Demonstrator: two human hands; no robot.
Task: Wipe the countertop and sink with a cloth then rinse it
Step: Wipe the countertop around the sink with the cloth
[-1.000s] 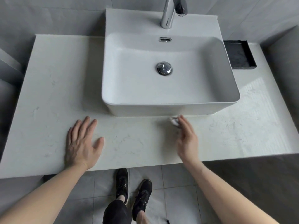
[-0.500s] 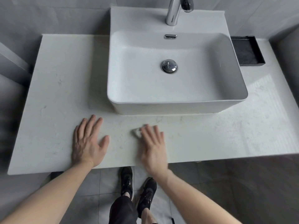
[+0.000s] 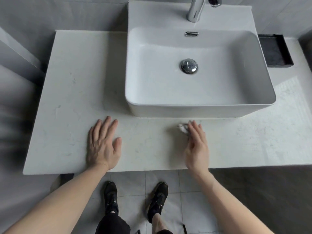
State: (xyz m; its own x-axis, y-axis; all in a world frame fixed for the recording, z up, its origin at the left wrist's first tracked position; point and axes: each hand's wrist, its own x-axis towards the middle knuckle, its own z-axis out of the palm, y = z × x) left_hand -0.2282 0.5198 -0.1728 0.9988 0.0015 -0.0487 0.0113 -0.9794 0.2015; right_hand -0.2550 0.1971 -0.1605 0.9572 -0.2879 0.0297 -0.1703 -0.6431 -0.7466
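A white marbled countertop [image 3: 72, 92] carries a white rectangular vessel sink [image 3: 199, 112]. My left hand [image 3: 103, 146] lies flat on the counter, fingers straight and spread, left of the sink's front. My right hand [image 3: 196, 146] presses a small white cloth [image 3: 183, 128] onto the counter just in front of the sink, fingers straight. Most of the cloth is hidden under those fingers; only a crumpled edge shows at the fingertips.
A chrome tap [image 3: 197, 9] stands behind the basin, and a chrome drain plug [image 3: 189, 65] sits in its middle. A black tray [image 3: 276, 51] lies right of the sink by the wall. My shoes [image 3: 157, 201] stand on grey floor tiles below the counter edge.
My right hand swept the cloth left toward my left hand, then back right along the strip in front of the sink. My left hand stayed flat in place.
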